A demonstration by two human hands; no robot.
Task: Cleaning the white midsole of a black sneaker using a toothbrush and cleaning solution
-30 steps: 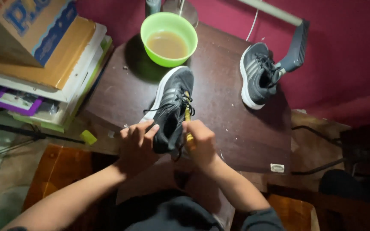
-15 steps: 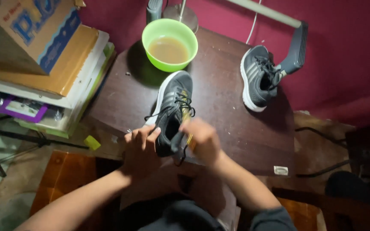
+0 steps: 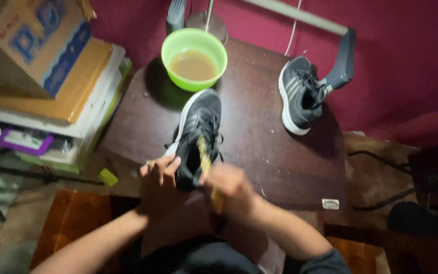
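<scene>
My left hand (image 3: 160, 175) grips the heel of a dark grey sneaker (image 3: 197, 134) with pale stripes and a white sole, its toe pointing away over the dark wooden table (image 3: 259, 127). My right hand (image 3: 229, 185) holds a yellow brush (image 3: 205, 160), whose head lies along the shoe's opening by the laces. The hand is motion-blurred. The second grey sneaker (image 3: 297, 96) lies at the table's far right, apart from both hands.
A green bowl (image 3: 193, 52) of cloudy brownish liquid stands at the far edge. A stack of boxes and books (image 3: 46, 76) fills the left. A grey lamp arm (image 3: 341, 56) leans by the second shoe. Red wall behind; cables on the right floor.
My right hand has pulled back toward me and left, and the yellow brush now lies over the shoe's opening rather than along its right side. The view has shifted slightly.
</scene>
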